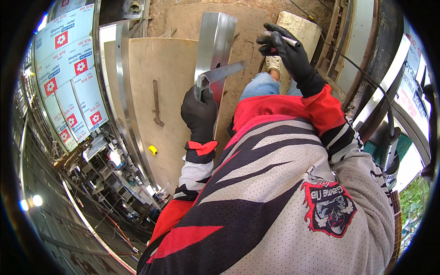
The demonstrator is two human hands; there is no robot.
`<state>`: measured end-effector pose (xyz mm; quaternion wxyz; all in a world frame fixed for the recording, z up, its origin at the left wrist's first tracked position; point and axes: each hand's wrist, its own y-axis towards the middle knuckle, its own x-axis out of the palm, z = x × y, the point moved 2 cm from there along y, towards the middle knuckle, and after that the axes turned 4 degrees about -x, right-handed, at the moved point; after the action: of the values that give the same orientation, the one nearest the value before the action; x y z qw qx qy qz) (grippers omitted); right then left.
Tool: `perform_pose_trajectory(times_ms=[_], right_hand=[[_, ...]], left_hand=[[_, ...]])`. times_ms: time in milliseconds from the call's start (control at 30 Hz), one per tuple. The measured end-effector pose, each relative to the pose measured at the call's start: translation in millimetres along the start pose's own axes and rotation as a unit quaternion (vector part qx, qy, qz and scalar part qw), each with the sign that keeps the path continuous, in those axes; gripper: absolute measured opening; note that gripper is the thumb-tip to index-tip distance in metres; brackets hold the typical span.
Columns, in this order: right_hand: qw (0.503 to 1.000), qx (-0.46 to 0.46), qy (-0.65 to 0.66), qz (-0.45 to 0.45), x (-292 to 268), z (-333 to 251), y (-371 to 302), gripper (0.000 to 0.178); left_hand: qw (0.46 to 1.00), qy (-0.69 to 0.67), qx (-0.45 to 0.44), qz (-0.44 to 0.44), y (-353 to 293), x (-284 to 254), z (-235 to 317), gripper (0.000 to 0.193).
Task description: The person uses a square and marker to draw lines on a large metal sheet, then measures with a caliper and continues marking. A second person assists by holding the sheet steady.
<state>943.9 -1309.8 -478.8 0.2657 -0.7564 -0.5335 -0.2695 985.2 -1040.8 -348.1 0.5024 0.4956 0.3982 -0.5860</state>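
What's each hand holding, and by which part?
Left black-gloved hand: silver metal square, by its stock. Right black-gloved hand: slim white pen, around its middle.

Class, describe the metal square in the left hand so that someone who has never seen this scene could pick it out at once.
Find the shiny metal bar left of the blue jeans. At its nearer part, the black-gloved left hand grips the metal square. Unlike the bar, which runs up the picture, the square's thin, flat blade slants crosswise to the right.
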Motion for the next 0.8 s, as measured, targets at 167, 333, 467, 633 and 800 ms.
perform_pose_trajectory(times_ms=[167, 333, 467, 633, 800], right_hand=[[0.991, 0.082, 0.087, -0.059, 22.1, 20.1, -3.5, 0.041], [0.951, 0.110, 0.280, -0.069, 52.9, 60.1, -7.6, 0.028], [0.921, 0.158, 0.354, -0.035, 69.9, 79.8, -8.8, 0.011], [0.899, 0.188, 0.395, -0.027, 80.1, 86.8, -12.3, 0.010], [0.889, 0.195, 0.413, -0.019, 80.2, 93.2, -16.0, 0.009]], left_hand=[[1.000, -0.004, 0.019, 0.014, -2.1, 0.3, 0.4, 0.018], [1.000, -0.007, 0.015, 0.012, -2.3, -0.2, 1.0, 0.022], [1.000, -0.003, 0.012, 0.012, -1.7, 0.2, -0.3, 0.026], [1.000, -0.008, 0.022, 0.014, -2.2, 1.0, -2.3, 0.027], [1.000, -0.013, 0.018, 0.011, -2.2, 2.0, -3.4, 0.026]])
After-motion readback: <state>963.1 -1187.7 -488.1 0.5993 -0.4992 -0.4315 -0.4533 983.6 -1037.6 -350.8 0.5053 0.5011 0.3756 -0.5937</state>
